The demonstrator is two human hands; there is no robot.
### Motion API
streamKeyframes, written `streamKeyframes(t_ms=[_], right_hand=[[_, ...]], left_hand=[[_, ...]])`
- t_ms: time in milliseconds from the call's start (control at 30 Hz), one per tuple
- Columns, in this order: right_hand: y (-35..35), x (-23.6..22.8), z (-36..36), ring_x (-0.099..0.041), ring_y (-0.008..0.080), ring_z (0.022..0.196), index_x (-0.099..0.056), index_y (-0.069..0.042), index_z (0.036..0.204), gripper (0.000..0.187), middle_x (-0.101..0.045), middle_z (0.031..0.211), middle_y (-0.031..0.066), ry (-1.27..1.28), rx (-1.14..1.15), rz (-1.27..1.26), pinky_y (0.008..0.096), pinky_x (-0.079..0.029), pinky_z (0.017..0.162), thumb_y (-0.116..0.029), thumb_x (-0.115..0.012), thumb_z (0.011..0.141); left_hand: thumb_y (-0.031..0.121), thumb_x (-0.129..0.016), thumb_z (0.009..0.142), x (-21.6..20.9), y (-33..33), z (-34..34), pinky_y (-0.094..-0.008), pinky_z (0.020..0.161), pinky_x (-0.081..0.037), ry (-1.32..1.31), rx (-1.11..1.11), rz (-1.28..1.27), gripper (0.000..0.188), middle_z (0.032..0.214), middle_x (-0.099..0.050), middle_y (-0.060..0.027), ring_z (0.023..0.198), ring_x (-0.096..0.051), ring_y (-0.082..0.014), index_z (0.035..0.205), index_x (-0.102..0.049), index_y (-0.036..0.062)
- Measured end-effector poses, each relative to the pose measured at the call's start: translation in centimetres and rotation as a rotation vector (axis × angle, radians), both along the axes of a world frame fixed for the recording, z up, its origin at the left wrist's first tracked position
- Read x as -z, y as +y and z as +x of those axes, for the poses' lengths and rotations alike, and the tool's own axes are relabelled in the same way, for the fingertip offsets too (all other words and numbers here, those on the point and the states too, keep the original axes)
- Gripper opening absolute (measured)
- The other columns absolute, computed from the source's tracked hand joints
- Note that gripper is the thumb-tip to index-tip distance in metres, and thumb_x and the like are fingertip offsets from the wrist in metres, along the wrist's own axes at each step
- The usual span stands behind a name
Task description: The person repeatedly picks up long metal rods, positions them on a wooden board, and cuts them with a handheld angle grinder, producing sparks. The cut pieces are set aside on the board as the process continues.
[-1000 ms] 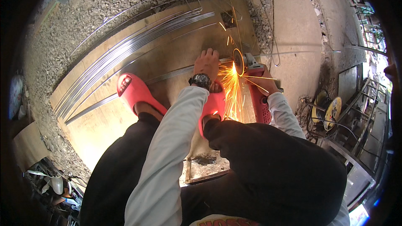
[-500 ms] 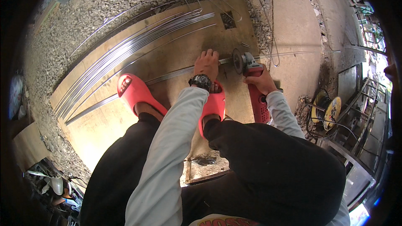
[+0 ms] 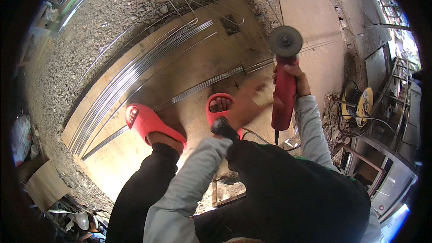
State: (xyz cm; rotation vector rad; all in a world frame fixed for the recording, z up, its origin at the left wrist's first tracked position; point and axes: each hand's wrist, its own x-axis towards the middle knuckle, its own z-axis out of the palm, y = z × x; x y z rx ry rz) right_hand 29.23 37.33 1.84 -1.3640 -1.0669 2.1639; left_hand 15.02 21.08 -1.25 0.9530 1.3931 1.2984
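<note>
My right hand (image 3: pixel 297 78) is wrapped round the red body of an angle grinder (image 3: pixel 284 99), held up with its dark round disc (image 3: pixel 291 49) at the far end. A cord leaves the grinder's near end. My left hand (image 3: pixel 248 101) is smeared by motion beside the grinder, above the board; its fingers do not show clearly. A narrow bundle of thin metal rods (image 3: pixel 198 91) lies across the plywood board (image 3: pixel 148 153), running from my left red slipper (image 3: pixel 150 123) past the right slipper (image 3: pixel 216 112) toward the grinder.
A thicker spread of metal rods (image 3: pixel 135 74) lies on the far left of the board. Bent wire lengths (image 3: pixel 180 0) rest behind it on gravel (image 3: pixel 108 22). To the right stand a yellow cable reel (image 3: pixel 363 107) and metal frames (image 3: pixel 389 153).
My right hand has raised the grinder and turned it, so its disc now faces up. My left hand has lifted off the rods and swung right, toward the grinder.
</note>
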Motion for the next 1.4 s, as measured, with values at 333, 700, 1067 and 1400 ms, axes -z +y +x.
streamKeyframes(t_ms=[333,700,1067,1400], right_hand=[[3.3,0.4,3.8,-0.07,0.0256,0.084,-0.057,0.005,0.12,0.054,-0.068,0.1,0.0167,0.089,0.198,-0.042,0.0368,-0.06,0.077,-0.036,-0.069,0.086],[-0.3,0.0,5.2,-0.069,0.0278,0.093,-0.05,0.003,0.136,0.068,-0.066,0.112,0.0198,0.281,0.279,-0.04,0.0396,-0.059,0.081,-0.042,-0.067,0.088],[2.1,4.0,11.8,-0.065,0.0159,0.07,-0.065,-0.003,0.107,0.039,-0.068,0.086,0.0053,-0.378,0.306,0.205,0.0315,-0.055,0.066,-0.019,-0.082,0.076],[6.1,10.0,31.1,-0.066,0.0269,0.103,-0.063,0.004,0.127,0.08,-0.068,0.119,0.0156,-1.0,0.257,0.236,0.0377,-0.052,0.09,-0.031,-0.089,0.06]], left_hand=[[0.025,-0.084,0.071,-6.2,2.2,3.5,-0.0449,0.088,-0.059,0.492,0.417,0.094,0.096,0.156,-0.029,-0.037,0.112,-0.064,-0.0456,0.156,-0.039,0.0292],[0.034,-0.083,0.084,-3.6,3.1,8.3,-0.035,0.086,-0.055,-0.695,0.342,-0.322,0.078,0.118,-0.061,-0.0127,0.103,-0.064,-0.018,0.136,-0.042,-0.0056],[0.033,-0.079,0.084,3.0,0.4,-2.1,-0.045,0.083,-0.053,0.469,-0.077,-0.123,0.044,0.103,-0.068,-0.0157,0.092,-0.066,-0.0329,0.117,-0.068,0.0068],[0.017,-0.085,0.076,5.7,-7.0,-15.0,-0.0415,0.084,-0.051,0.75,-0.069,-0.332,0.035,0.104,-0.063,-0.0104,0.095,-0.064,-0.0307,0.106,-0.07,0.0076]])
